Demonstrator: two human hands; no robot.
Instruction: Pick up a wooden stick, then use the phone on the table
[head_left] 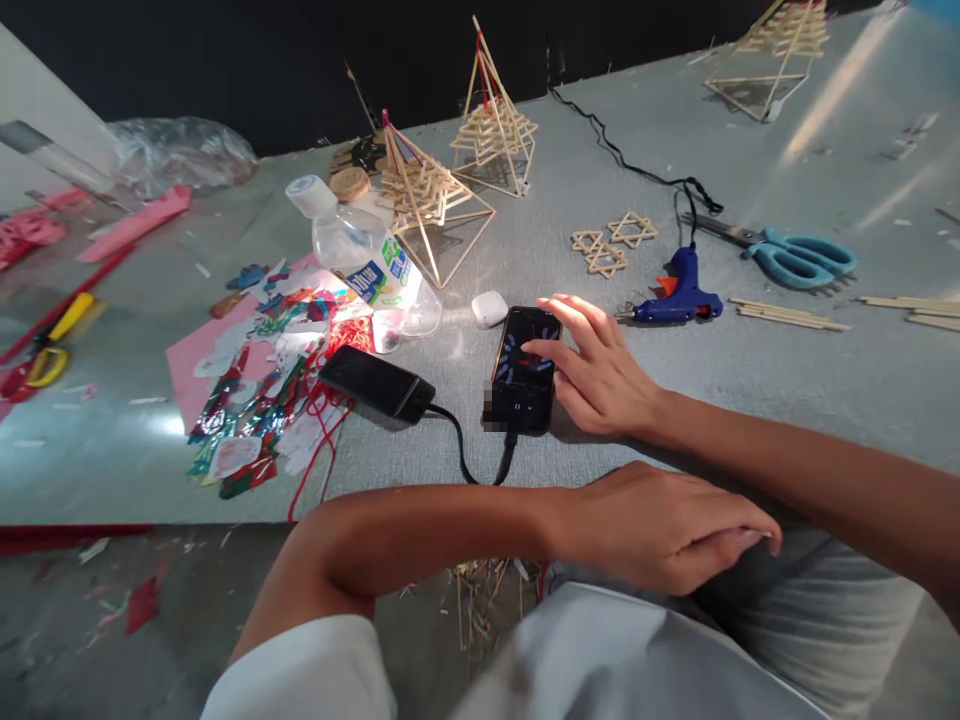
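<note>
Right hand [600,370], as I watch it from far away through the head camera, is loosely open with the fingers spread. It grasps nothing; one fingertip is at the lit screen of the smartphone [517,392], and the others reach over its right side and upper part. This phone lies face up on the grey table [750,370]. From its lower end, a black cable [461,455] runs to the power bank [375,385] at left. Just above the phone I see a small white case [489,308].

Left hand [660,530] is nearer to the body, below the right forearm, with the fingers partly curled; I cannot tell if it pinches something. To the right of the phone, well apart from it, lie the blue glue gun [681,292] and, behind this, the scissors [802,258].
</note>
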